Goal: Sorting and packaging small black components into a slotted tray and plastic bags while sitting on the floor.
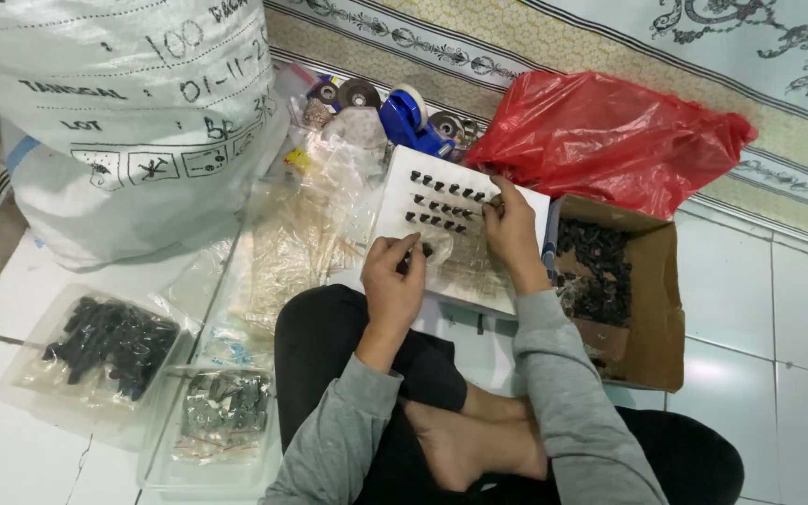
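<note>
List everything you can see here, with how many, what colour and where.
sack: one, white, top left
red bag: one, top right
cardboard box: one, brown, right, holds small black parts
white board: one, centre, rows of small black parts on it
tape dispenser: one, blue, above the board
clear bags: a pile, left of the board
plastic trays: two, clear, bottom left, holding bagged parts
carpet: one, patterned, top
left hand: at the board's near edge, fingers on a black part
right hand: on the board
</note>
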